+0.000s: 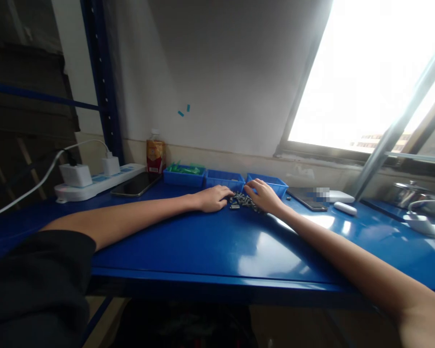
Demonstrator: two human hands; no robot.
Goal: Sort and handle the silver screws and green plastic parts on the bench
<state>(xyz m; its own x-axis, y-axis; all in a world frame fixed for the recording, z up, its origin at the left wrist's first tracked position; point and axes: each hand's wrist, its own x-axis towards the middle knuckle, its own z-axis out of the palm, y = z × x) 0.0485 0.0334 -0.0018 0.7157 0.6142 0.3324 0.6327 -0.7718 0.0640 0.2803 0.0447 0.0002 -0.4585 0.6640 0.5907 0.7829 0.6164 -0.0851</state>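
Observation:
A small heap of grey metal pieces (242,200) lies on the blue table, too small to name exactly. One flat rectangular metal piece (235,206) rests at its near edge. At the heap's left side is my left hand (213,198), palm down, fingers stretched toward the pieces and thumb apart from them. My right hand (264,196) reaches over the heap's right side with its fingers apart, covering part of it. Neither hand visibly holds a piece. Directly behind the hands stand a middle blue bin (224,177) and a right blue bin (275,183).
A left blue bin (184,180) holds green items, beside an orange-labelled bottle (155,152). Leftward lie a phone (137,184) and a white power strip (97,181) with chargers. Another phone (307,198) and a white case (345,208) lie right. The table's front edge (217,281) is nearest me.

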